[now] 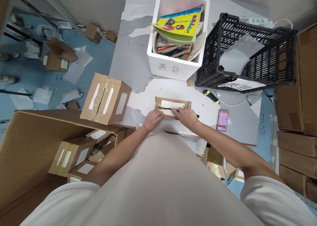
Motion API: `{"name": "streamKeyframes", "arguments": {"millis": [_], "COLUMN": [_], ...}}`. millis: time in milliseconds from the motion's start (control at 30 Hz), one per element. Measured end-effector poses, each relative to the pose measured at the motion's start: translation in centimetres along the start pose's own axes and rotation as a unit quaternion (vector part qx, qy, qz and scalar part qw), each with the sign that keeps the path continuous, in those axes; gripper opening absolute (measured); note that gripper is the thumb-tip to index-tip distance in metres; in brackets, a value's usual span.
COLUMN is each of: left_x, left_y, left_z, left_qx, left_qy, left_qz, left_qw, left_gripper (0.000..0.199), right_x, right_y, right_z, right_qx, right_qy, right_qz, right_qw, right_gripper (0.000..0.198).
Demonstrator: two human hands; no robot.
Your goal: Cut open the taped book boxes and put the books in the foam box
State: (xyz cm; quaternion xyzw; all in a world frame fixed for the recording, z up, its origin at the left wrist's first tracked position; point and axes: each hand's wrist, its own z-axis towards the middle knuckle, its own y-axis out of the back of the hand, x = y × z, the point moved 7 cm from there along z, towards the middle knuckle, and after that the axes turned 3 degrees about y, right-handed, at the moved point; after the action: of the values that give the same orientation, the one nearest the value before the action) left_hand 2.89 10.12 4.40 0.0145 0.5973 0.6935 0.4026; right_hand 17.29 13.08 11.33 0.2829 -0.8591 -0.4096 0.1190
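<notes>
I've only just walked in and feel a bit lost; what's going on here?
Someone is working on a small cardboard box at the table. Their left hand rests at its near edge; their right hand grips a slim black tool, perhaps a cutter, over its top. Whether the box is open, I can't tell. Beyond it stand a white foam box of books and a black plastic crate.

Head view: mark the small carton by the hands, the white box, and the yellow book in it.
Small carton [171, 104]: head view, white label on top.
White box [168, 73]: head view, near outer wall.
Yellow book [182, 23]: head view, upturned cover.
</notes>
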Motion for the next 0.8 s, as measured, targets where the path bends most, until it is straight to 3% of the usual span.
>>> {"name": "streamKeyframes", "arguments": {"millis": [267,433,600,667,700,800], "left_x": [0.5,0.2,0.2,0.2,0.1,0.0], "left_y": [-0.3,0.0,0.4,0.8,1.0,1.9], "left_z": [-0.3,-0.1,0.0,-0.2,-0.4,-0.7], "left_qx": [0.005,-0.012,-0.010,-0.015,-0.018,-0.022], "left_qy": [0.041,0.035,0.030,0.028,0.029,0.030], "left_qz": [-0.020,-0.014,-0.030,-0.035,-0.033,-0.020], "left_qw": [0.999,0.999,0.999,0.999,0.999,0.999], "left_gripper": [0.026,0.024,0.026,0.026,0.026,0.026], "right_x": [-7.1,-9.1,-11.9,-12.5,-12.5,-11.1], "right_y": [-3.6,-5.0,-8.1,-9.9,-10.8,-13.9], "right_z": [-8.1,-11.7,-13.5,-12.8,-12.1,-9.5], "right_qx": [0.025,0.018,-0.045,-0.120,-0.164,-0.252], "right_qy": [-0.091,-0.102,-0.142,-0.171,-0.186,-0.229], "right_qz": [-0.021,-0.039,0.069,0.199,0.282,0.533], "right_qw": [0.995,0.994,0.986,0.958,0.927,0.774], "right_gripper": [0.065,0.075,0.066,0.058,0.061,0.082]}}
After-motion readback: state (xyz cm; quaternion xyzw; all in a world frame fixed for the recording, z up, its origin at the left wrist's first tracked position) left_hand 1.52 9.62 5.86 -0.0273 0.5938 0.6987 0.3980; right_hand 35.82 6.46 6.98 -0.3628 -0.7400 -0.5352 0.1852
